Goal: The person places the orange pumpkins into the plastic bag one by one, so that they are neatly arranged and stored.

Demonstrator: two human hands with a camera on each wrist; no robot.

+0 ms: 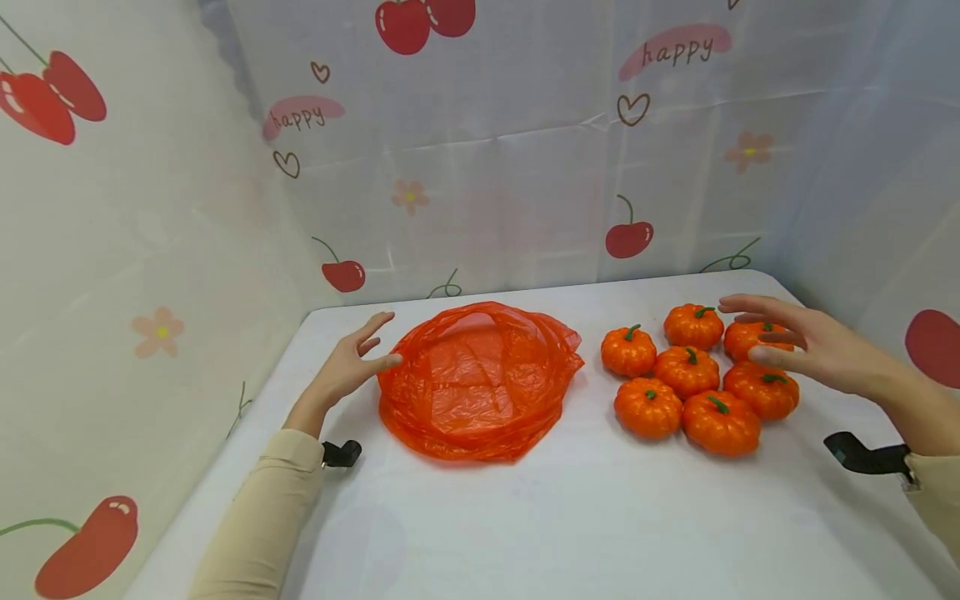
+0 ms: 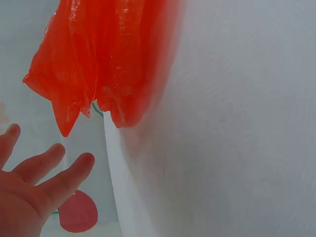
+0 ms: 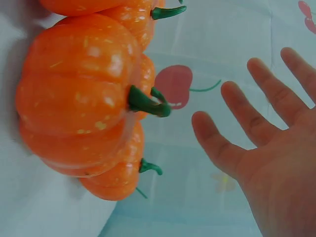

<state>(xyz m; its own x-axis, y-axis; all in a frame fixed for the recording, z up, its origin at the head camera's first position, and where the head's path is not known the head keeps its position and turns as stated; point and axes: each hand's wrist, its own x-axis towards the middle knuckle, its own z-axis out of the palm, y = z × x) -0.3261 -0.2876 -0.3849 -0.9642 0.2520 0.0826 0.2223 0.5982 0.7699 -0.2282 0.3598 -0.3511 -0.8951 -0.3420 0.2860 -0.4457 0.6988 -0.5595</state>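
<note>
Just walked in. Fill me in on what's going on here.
A person in beige sleeves has both hands over a white-covered table, holding nothing. The left grip is open at the edge of a thin, crinkled red-orange plastic bag, spread in a rounded shape. The right grip hovers open by seven glossy, ribbed orange pumpkins with green stems, clustered to the bag's right. All seven pumpkins sit outside the bag.

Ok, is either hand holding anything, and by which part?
Nothing is held: left hand open near the red bag, right hand open near the pumpkins.
</note>
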